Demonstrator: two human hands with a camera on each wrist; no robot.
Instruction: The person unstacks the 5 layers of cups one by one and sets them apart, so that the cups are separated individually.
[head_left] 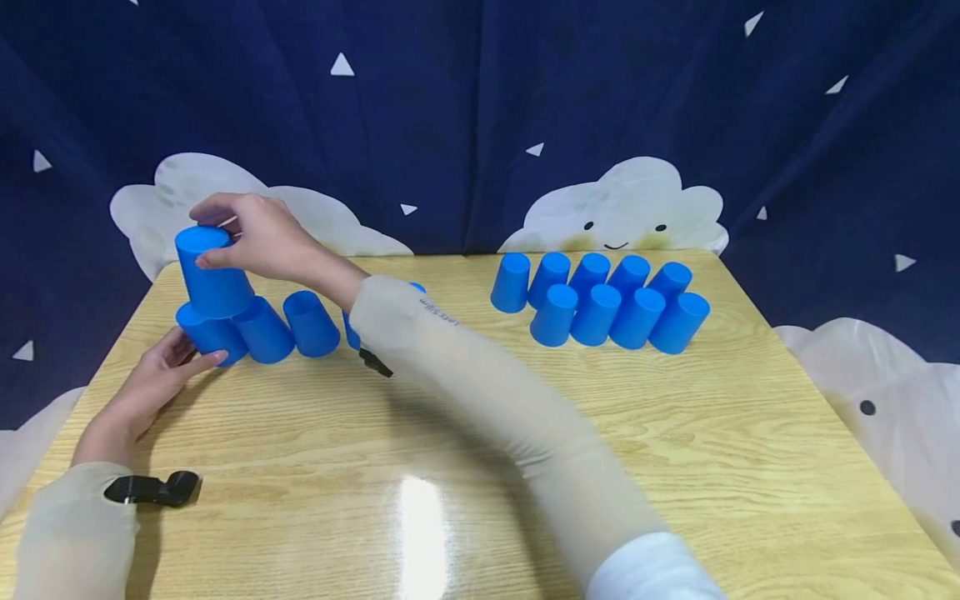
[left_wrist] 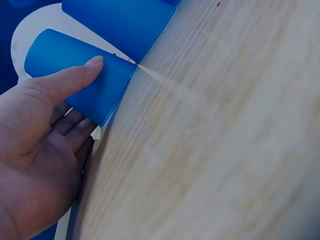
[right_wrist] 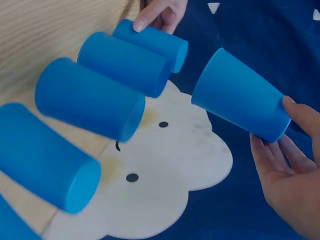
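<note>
My right hand (head_left: 268, 236) pinches an upside-down blue cup (head_left: 213, 271) near its closed end, thumb on one side and fingers on the other. In the right wrist view a gap separates this held cup (right_wrist: 239, 97) from the row. Below it stands the leftmost cup (head_left: 212, 336) of the row, which my left hand (head_left: 159, 379) holds with the thumb in front and fingers behind. Beside that one stand a second cup (head_left: 265, 332) and a third cup (head_left: 311, 325). Farther right, my right forearm partly hides more of the row.
Several upside-down blue cups (head_left: 591, 315) stand in two close rows at the back right of the wooden table (head_left: 712, 467). A dark blue curtain (head_left: 442, 108) with white clouds hangs behind the table's far edge.
</note>
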